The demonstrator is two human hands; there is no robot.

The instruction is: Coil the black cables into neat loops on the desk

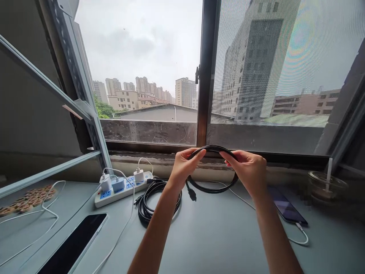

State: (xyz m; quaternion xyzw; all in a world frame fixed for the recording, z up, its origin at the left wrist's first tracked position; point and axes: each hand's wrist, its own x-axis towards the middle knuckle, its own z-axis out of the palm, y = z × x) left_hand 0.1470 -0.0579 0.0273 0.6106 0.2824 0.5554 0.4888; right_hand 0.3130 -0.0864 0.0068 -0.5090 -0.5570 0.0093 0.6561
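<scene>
A black cable [212, 189] is wound into a round loop and held up above the table, near the window. My left hand [185, 165] pinches the loop at its upper left, thumb on top. On the upper right, my right hand [248, 167] is closed on the same loop. One dark connector [192, 194] dangles from the loop below my left hand. A second coil of black cable [145, 205] lies on the table to the left, partly hidden behind my left forearm.
A white power strip [124, 192] with chargers plugged in stands at the left. A phone [74, 243] lies in front of it. On the right are another phone [289, 209] on a white cable and a clear cup [326, 186] with a straw. A metal frame [97, 140] rises at left.
</scene>
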